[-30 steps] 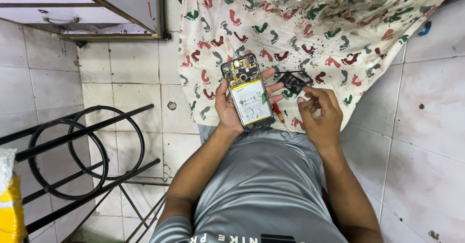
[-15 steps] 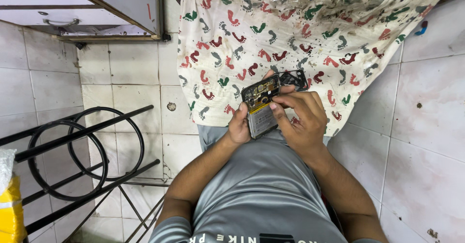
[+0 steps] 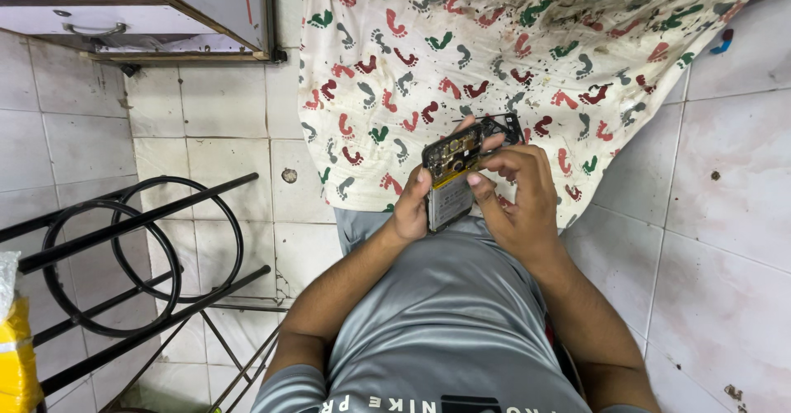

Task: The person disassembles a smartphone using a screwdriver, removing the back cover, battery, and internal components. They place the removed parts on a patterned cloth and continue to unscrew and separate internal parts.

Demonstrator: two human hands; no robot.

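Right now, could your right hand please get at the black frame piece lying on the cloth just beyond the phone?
Probably yes: the right hand is beside the black frame piece, with nothing between them, though its fingers are busy on the phone.

Over a footprint-patterned cloth point(image 3: 461, 59), the left hand point(image 3: 409, 211) grips an opened smartphone point(image 3: 451, 174) by its edge while the right hand point(image 3: 515, 191) presses fingertips on its exposed back beside a black frame piece point(image 3: 504, 125).

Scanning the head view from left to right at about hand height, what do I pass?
Yellow bag → black metal stand → left hand → opened phone → right hand → bare floor tiles. The footprint-patterned cloth lies behind the hands, so it is left out.
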